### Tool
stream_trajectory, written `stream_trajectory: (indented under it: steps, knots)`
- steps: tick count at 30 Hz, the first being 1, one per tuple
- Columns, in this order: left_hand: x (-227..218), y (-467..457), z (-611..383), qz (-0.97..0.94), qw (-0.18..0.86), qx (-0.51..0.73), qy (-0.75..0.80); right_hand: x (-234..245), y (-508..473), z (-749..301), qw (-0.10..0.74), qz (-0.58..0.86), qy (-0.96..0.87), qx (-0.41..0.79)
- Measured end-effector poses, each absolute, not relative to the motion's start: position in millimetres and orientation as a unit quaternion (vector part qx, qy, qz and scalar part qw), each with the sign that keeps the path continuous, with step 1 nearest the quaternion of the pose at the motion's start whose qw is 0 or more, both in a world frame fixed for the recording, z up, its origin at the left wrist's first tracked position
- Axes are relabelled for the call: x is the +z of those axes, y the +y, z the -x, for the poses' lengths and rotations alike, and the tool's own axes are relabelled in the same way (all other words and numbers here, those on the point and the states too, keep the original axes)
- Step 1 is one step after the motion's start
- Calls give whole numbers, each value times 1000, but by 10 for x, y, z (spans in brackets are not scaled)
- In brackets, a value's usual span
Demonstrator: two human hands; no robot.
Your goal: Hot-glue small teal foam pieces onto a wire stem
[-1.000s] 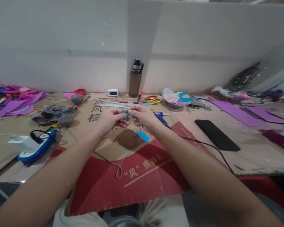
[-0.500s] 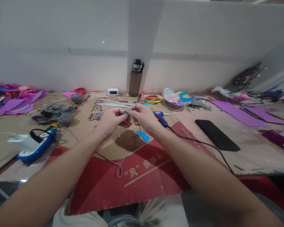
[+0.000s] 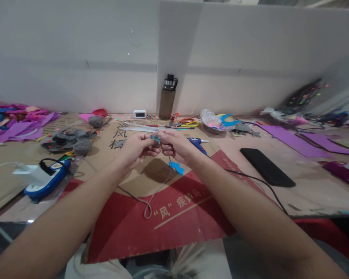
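Observation:
Between my two hands is a small teal piece point(image 3: 155, 138), too small to make out its kind. My left hand point(image 3: 141, 147) pinches it from the left with thumb and fingers. From the right, my right hand point(image 3: 174, 144) closes on its other side with curled fingers. A thin grey yarn point(image 3: 147, 203) hangs from below my right hand and loops over the red and brown cardboard point(image 3: 119, 232). Under the hands, a blue felt cutout point(image 3: 177, 167) lies on the cardboard. The blue glue gun point(image 3: 197, 144) rests just beyond my right wrist, partly hidden.
A black phone point(image 3: 266, 166) lies to the right, beside purple sheets point(image 3: 293, 140). Scissors point(image 3: 189, 123), a bottle point(image 3: 167, 99) and a bowl point(image 3: 216, 130) stand along the back. Left are a blue power strip point(image 3: 48, 182), grey felt pieces point(image 3: 64, 141) and a yarn ball point(image 3: 95, 121).
My right hand has turned, its fingers now curled lower beside the teal piece, which shows more between the fingertips. The view has shifted slightly.

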State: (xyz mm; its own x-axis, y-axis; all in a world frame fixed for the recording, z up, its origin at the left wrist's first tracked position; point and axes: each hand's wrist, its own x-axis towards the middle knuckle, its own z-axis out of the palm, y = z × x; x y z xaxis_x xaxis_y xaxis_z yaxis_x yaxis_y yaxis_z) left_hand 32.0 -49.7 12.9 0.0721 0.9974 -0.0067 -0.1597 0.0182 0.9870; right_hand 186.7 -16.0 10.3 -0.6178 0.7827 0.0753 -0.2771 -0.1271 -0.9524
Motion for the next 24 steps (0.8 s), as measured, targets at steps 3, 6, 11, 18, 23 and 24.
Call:
stream_trajectory:
  steps: [3, 6, 11, 18, 23, 24]
  knots:
    - [132, -495, -310, -469, 562, 520, 441, 107, -165, -1861, 391, 246, -535, 707]
    - [125, -485, -301, -468, 561, 520, 442, 99, -172, -1845, 407, 262, -543, 687]
    - [110, -488, -320, -485, 534, 518, 460, 42, -155, -1824, 442, 316, -595, 593]
    - [106, -543, -383, -554, 468, 491, 482, -18, -99, -1823, 453, 365, -631, 513]
    - [108, -499, -344, -499, 527, 512, 459, 99, -168, -1860, 384, 278, -601, 643]
    - [114, -491, -339, -486, 538, 518, 454, 115, -176, -1865, 377, 264, -592, 662]
